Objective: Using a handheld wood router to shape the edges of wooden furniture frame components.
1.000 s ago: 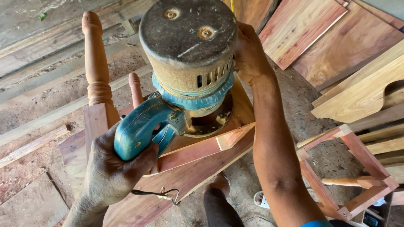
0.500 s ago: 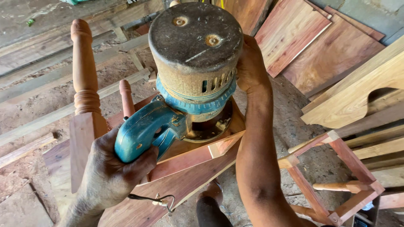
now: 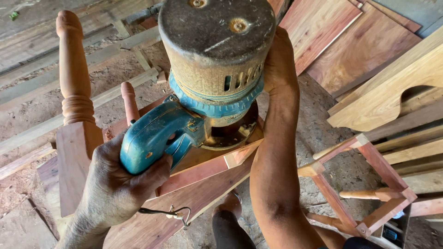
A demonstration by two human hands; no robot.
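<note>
Head camera shows you routing: your left hand (image 3: 117,184) is clenched around the teal handle (image 3: 154,136) of the dusty router (image 3: 214,69), and your right hand (image 3: 279,64) grips the far side of its motor housing. The router's base sits on the reddish wooden frame (image 3: 207,170) near its front edge. Judging by this, keeping the base flat calls for steady two-handed pressure. Beside the frame stands a turned post (image 3: 74,78). Planks (image 3: 350,41) and a small stool frame (image 3: 369,189) lie on the sawdust-strewn floor (image 3: 37,106).
</note>
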